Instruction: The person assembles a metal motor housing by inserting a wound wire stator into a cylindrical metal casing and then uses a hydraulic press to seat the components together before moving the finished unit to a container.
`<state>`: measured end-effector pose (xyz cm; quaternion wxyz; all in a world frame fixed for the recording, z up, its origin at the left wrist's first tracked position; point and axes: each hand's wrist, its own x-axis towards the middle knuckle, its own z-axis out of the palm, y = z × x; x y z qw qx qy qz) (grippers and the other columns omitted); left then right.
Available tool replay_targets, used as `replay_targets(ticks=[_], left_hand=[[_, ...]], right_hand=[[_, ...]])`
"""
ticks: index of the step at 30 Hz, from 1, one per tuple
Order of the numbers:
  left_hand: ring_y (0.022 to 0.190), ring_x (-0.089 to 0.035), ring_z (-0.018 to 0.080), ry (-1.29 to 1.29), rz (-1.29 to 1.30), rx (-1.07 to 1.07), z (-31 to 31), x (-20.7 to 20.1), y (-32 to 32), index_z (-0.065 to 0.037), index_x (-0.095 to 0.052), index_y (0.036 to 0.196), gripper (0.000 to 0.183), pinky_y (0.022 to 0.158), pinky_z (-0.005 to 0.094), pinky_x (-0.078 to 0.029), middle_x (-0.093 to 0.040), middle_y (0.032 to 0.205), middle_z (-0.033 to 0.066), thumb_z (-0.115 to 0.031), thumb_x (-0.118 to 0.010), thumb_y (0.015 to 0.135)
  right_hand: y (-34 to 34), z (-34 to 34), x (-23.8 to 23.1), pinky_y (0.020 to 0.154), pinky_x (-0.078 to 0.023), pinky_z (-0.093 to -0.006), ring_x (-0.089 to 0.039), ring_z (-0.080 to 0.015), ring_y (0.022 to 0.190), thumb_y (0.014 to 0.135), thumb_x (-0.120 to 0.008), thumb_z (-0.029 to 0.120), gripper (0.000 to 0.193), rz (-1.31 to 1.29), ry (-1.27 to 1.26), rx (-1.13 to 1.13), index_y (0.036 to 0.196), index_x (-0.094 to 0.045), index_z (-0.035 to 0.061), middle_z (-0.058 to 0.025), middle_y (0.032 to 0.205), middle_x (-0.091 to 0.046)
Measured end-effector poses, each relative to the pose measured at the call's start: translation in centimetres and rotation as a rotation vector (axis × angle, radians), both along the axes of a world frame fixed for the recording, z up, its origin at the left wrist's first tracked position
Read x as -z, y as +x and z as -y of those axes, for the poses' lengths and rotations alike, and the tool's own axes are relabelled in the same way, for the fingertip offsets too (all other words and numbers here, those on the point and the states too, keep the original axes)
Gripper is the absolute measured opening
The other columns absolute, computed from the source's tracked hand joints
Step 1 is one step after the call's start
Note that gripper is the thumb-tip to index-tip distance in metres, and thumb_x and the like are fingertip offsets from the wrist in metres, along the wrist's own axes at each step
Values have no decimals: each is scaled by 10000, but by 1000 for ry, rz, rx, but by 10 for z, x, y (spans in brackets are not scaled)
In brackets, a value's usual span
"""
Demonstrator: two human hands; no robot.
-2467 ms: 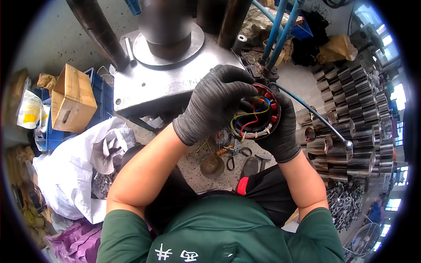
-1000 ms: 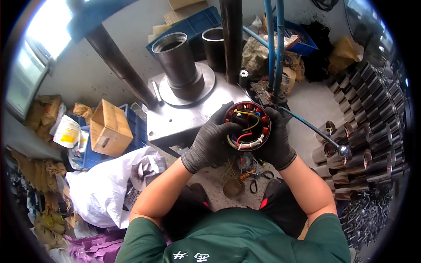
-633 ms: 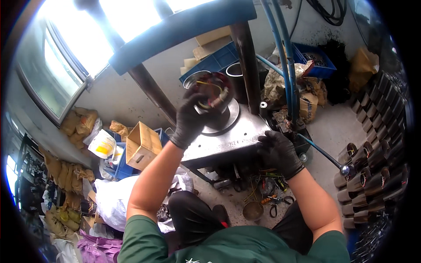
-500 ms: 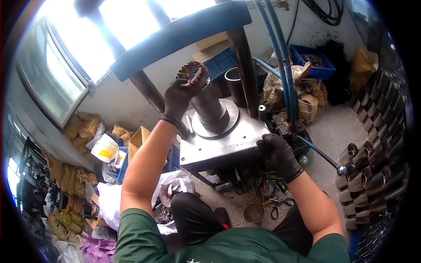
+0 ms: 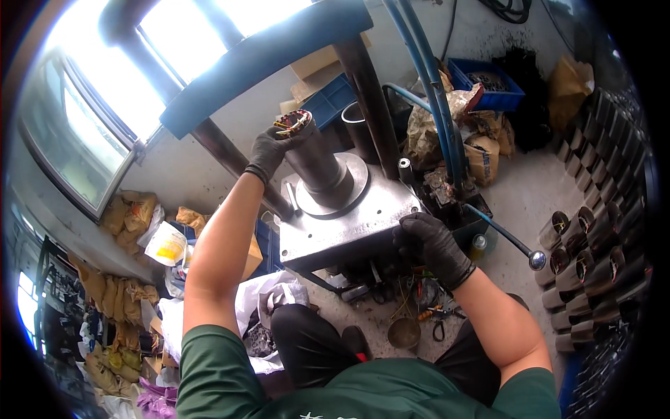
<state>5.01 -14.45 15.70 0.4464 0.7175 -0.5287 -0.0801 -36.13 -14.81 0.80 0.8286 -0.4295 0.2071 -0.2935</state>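
My left hand (image 5: 269, 151), in a dark glove, is closed on the side of a wound stator (image 5: 294, 123), a ring with red and yellow wires on its top. The stator sits at the upper end of an upright grey metal cylinder (image 5: 322, 167); how far it is inside is hard to see. The cylinder stands on a round flange (image 5: 360, 178) on the press's steel plate (image 5: 335, 236). My right hand (image 5: 433, 246), gloved too, rests by the plate's near right corner with its fingers curled; whatever they hold, if anything, is hidden.
The press's blue crossbeam (image 5: 272, 63) spans above, on dark posts (image 5: 370, 108). A ball-ended lever (image 5: 506, 237) sticks out at the right. Rows of metal housings (image 5: 579, 279) line the right side. Bags (image 5: 262, 300) and boxes crowd the left; scissors (image 5: 438, 329) lie on the floor.
My left hand has brought the stator down from above the cylinder onto its top end. The view has shifted slightly. My right hand stays by the plate's corner.
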Motion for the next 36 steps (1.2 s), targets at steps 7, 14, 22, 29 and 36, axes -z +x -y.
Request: replay_targets(ticks=[7,14,22,29,36], left_hand=[[958,-672,148,14,72,-38,-6,3,-5,-8,-710,1171,494,904,294,-530,-759,1063,52,-222,-924,781],[983,-690,163,-8,120,-73,-1,6,-15,-7,-701,1192,493,921,309,-531,-767,1101,78,-201,-907,789],[1013,-709,242,48,361,-62,-6,-5,-4,-21,-667,1277,574,957,355,-521,-764,1096,116,-266,-882,805],[1074,-654,276,-458,219,372,-54,134,-149,-14,-636,1193,290,969,383,-522,-641,1191,151,-87,-730,929],[1267,-596,414,1286,517,1209,-197,412,-219,-276,-255,1647,971,1068,506,-470,-608,1390,250,-357,-784,836]], right_hand=[[-2,-2,-1,745,-532,-288,-635,-127,780,995,-602,260,241,-27,-63,-49,1049,-669,34,-46,900,-688],[-9,-10,-10,737,-528,-285,-625,-118,761,1000,-595,248,228,-51,-100,-54,1003,-682,37,-43,867,-686],[-14,1,-6,835,-508,-311,-616,-157,846,954,-598,311,321,-91,-342,-13,1010,-707,15,-57,901,-683],[-60,11,-32,1074,-482,-522,-590,-360,1295,1019,-543,334,399,589,384,-145,1284,-637,51,-204,1367,-632],[-85,-11,-43,1040,-548,-459,-642,-307,1235,919,-717,104,473,424,33,75,1365,-573,42,-143,1325,-654]])
